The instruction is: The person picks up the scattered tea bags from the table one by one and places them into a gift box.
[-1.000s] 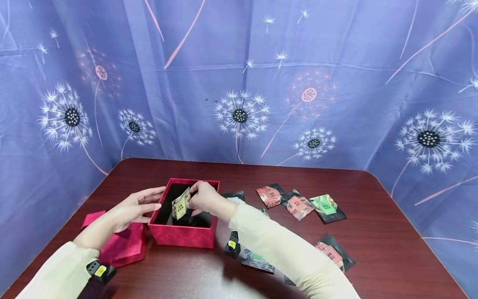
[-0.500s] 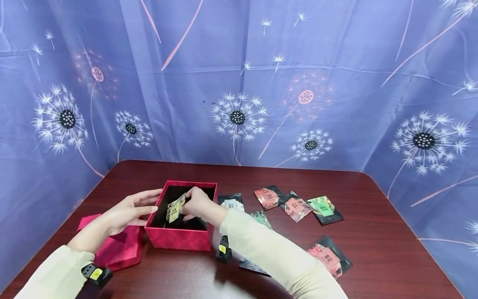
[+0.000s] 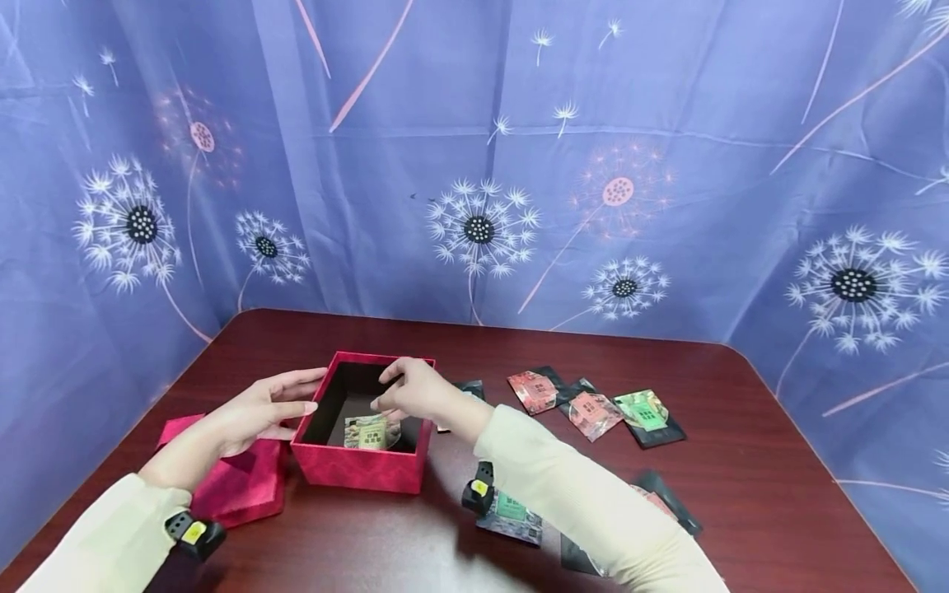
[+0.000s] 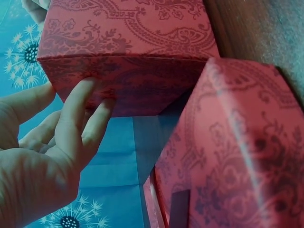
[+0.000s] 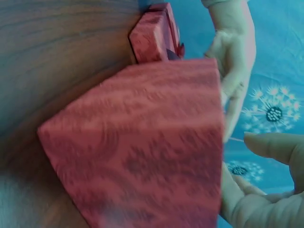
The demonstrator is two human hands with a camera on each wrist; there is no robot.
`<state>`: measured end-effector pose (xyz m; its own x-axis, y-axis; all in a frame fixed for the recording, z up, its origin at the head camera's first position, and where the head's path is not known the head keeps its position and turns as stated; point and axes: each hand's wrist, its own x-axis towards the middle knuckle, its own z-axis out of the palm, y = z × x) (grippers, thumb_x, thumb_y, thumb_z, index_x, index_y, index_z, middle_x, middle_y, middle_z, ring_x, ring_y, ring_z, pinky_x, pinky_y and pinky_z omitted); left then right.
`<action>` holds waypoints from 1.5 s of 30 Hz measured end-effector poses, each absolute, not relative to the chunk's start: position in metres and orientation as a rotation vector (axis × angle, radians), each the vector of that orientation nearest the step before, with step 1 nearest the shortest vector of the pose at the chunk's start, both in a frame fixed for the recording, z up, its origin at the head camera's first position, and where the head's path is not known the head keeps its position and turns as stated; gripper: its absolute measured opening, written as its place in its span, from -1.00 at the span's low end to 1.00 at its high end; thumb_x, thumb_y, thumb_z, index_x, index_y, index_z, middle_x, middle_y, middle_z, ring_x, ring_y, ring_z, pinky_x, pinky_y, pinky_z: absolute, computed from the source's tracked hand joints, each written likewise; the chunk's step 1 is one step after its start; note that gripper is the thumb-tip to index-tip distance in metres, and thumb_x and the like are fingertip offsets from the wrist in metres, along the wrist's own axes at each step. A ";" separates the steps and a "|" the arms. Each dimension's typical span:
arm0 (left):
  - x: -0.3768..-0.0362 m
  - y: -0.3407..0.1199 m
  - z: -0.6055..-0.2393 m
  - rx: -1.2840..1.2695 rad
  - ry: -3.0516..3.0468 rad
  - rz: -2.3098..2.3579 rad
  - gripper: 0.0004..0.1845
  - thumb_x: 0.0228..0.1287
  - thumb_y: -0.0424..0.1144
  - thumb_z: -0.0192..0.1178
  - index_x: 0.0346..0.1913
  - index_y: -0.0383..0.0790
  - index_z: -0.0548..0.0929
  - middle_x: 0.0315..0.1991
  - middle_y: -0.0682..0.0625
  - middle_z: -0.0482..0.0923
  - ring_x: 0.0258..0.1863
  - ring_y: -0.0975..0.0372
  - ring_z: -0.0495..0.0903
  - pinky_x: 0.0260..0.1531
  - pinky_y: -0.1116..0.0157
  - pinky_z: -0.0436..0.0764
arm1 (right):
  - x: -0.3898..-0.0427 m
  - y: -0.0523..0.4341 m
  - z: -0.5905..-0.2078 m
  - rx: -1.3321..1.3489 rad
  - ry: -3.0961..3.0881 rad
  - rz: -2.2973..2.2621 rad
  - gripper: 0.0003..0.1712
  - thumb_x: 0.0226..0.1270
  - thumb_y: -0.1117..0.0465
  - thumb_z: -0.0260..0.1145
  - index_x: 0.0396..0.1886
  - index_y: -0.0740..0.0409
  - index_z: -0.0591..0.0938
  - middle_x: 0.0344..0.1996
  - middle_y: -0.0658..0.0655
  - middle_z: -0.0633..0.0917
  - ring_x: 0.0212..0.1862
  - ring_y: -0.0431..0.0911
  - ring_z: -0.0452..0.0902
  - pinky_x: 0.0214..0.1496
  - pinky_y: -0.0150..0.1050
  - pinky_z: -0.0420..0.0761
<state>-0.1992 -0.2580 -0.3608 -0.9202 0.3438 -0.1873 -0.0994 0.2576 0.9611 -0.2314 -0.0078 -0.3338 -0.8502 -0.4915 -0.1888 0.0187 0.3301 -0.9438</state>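
Observation:
An open red box [image 3: 361, 466] stands on the dark wooden table. A yellow-green packet [image 3: 371, 431] lies on its black floor. My right hand [image 3: 412, 392] hovers over the box's right side, fingers loosely curled, holding nothing. My left hand [image 3: 261, 409] rests with straight fingers against the box's left wall [image 4: 118, 80]. In the left wrist view the fingers [image 4: 78, 114] touch the red patterned side. The right wrist view shows the box [image 5: 142, 142] from outside, with my right fingers [image 5: 270, 147] at its rim.
The red lid [image 3: 240, 486] lies left of the box, under my left forearm. Several packets lie to the right: red [image 3: 534, 390], pink [image 3: 593, 412], green [image 3: 643, 409]; more sit near my right forearm [image 3: 511, 509]. A blue dandelion curtain surrounds the table.
My right hand held the yellow-green packet upright over the box. It has let go, and the packet now lies flat inside. The left hand stayed at the box's side.

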 end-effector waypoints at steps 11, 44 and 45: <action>-0.201 -0.258 -0.359 0.210 2.185 1.698 -0.22 0.31 -0.27 0.17 0.46 -0.37 0.02 0.38 -0.49 0.06 0.02 0.09 0.61 -0.10 0.01 0.63 | -0.239 0.031 -0.316 -0.573 2.463 -1.469 -0.61 0.09 0.35 0.37 -0.05 0.33 0.55 -0.29 0.24 0.70 -0.26 -0.11 0.59 -0.32 -0.41 0.49; -0.198 -0.257 -0.359 0.150 2.169 1.715 -0.22 0.31 -0.25 0.18 0.47 -0.32 0.03 0.40 -0.43 0.07 0.01 0.21 0.59 -0.07 0.06 0.63 | -0.253 0.245 -0.345 -0.186 2.932 -0.863 -0.48 0.19 0.19 0.29 0.06 0.47 0.47 -0.04 0.45 0.59 -0.04 0.25 0.53 -0.06 0.05 0.53; -0.199 -0.257 -0.359 0.151 2.170 1.714 -0.22 0.31 -0.25 0.18 0.47 -0.32 0.03 0.40 -0.43 0.07 0.02 0.20 0.59 -0.07 0.06 0.63 | -0.252 0.251 -0.348 -0.178 2.942 -0.841 -0.48 0.19 0.20 0.28 0.04 0.49 0.47 -0.06 0.46 0.59 -0.04 0.27 0.52 -0.06 0.06 0.53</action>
<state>-0.1987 -0.2566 -0.3590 -0.9258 0.3078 -0.2196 -0.1423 0.2543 0.9566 -0.2524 0.2512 -0.3485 -0.9903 -0.1325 -0.0415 -0.0905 0.8428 -0.5306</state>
